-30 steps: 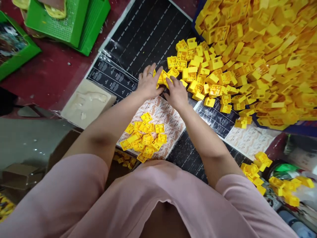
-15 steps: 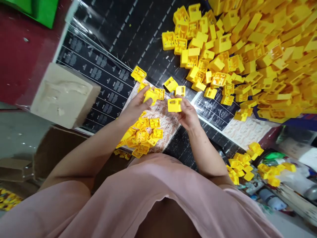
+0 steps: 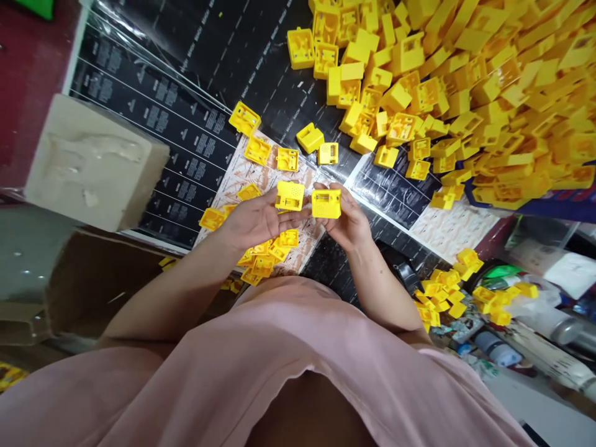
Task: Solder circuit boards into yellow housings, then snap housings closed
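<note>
Palm up, my left hand holds a yellow plastic casing by its fingers. Just to the right, my right hand grips another yellow casing, its slotted face turned up. The two held casings are side by side with a small gap. Beyond the hands lie a few loose casings, among them one on the patterned sheet and one with a dotted face. A cluster of several casings rests below my left hand, near my body.
A large heap of yellow casings fills the upper right. A pale block sits at the left of the black-covered table. More casings and bottles lie at the lower right.
My left hand has turned palm up and come closer to my right hand, showing its casing's dotted, slotted face. The whole view has shifted, with table items appearing further left and higher.
</note>
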Motion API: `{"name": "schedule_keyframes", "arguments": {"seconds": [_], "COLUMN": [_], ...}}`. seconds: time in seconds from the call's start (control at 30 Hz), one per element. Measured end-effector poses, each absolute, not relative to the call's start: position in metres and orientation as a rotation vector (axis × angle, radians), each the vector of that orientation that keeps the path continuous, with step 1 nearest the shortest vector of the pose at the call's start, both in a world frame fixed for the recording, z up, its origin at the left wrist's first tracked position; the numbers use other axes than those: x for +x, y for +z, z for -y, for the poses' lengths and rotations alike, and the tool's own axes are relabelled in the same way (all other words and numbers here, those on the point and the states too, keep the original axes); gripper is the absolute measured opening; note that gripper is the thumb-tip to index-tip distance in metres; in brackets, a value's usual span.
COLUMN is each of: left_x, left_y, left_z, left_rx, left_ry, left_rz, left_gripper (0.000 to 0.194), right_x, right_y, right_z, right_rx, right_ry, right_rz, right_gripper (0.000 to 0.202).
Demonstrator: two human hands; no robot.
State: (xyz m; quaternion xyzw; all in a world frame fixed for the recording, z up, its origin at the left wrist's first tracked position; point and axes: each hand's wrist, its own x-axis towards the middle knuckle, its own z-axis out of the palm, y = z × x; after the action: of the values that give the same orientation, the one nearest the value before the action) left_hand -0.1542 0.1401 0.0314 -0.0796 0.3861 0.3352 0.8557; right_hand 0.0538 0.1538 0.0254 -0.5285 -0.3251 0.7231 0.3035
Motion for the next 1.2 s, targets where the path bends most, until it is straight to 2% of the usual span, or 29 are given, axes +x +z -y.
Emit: {"name": "schedule_keyframes", "arguments": {"seconds": [0.13, 0.27, 0.63, 0.83, 0.97, 1.2], "left_x": [-0.149, -0.146, -0.141, -0.142, -0.141, -0.141], "left_y": [0.036, 0.036, 0.046, 0.048, 0.049, 0.047], "left_z": [-0.141, -0.140, -0.133, -0.133, -0.135, -0.138], "left_rx": [-0.208, -0.208, -0.041, 0.006, -0.033, -0.062], "left_ry": [0.741, 0.748, 0.830, 0.787, 0.780, 0.756], "left_rz": [-0.865, -0.865, -0.849, -0.904, -0.915, -0.942], "left_gripper": [0.020, 0.021, 0.013, 0.026, 0.024, 0.034], "right_x": [0.054, 0.060, 0.058, 0.056, 0.053, 0.050], "right_y": [0.026, 0.019, 0.017, 0.021, 0.024, 0.020], "right_z": [-0.149, -0.148, -0.157, -0.159, -0.161, -0.152], "right_rx": [-1.357, -1.342, -1.429, -1.372, -1.288, -1.223], "right_ry": [1.828, 1.840, 2.068, 2.101, 2.112, 1.944], "right_rz": [1.020, 1.173, 0.739, 0.289, 0.032, 0.303], "right_gripper": [0.051, 0.058, 0.061, 0.042, 0.035, 0.017]}}
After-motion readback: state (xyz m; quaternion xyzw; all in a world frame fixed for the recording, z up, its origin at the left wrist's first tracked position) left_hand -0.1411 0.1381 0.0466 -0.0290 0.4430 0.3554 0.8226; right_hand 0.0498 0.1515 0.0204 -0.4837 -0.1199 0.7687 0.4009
